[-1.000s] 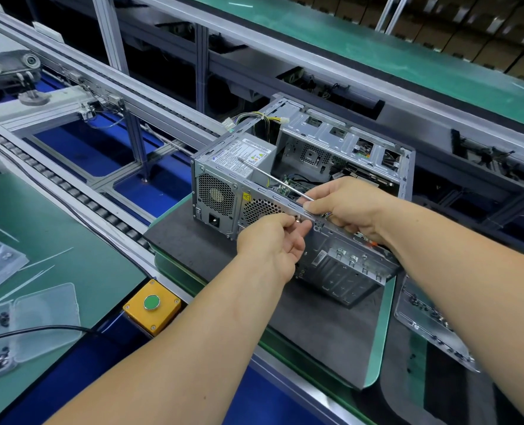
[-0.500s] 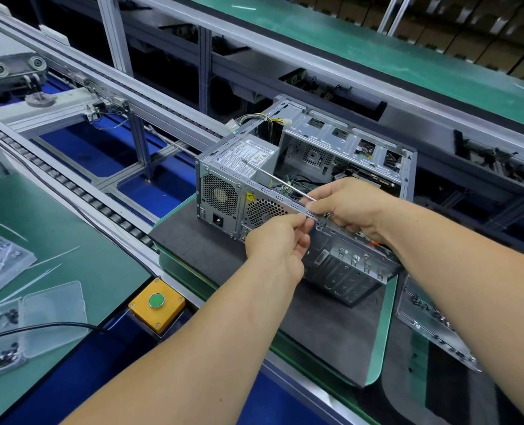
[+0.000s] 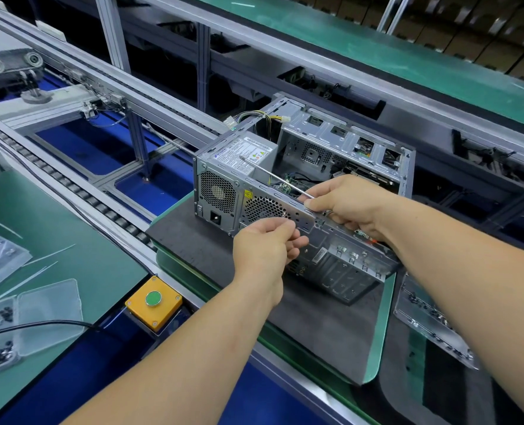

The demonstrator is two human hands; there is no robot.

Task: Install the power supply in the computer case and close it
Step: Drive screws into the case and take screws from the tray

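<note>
The power supply (image 3: 242,157) already sits inside the computer case (image 3: 343,191), in the case's upper left rear corner, its fan grille and socket showing through the rear panel. Its cable bundle (image 3: 254,121) hangs loose beyond it, near the case's far edge. The case lies with its open side up on a dark mat (image 3: 199,240); no side cover is on it, so fastening is probably under way and closing is left to do.

The right hand (image 3: 346,207) rests on the case's top rear rail with its fingers curled round a screwdriver (image 3: 279,177), whose shaft runs up-left and ends over the power supply's label. The left hand (image 3: 267,243) is at the case's rear panel, just right of the grille, fingertips pinched together; what the grip holds, perhaps a screw, is too small to tell. Both hands are close beside the power supply, neither holding it.
</note>
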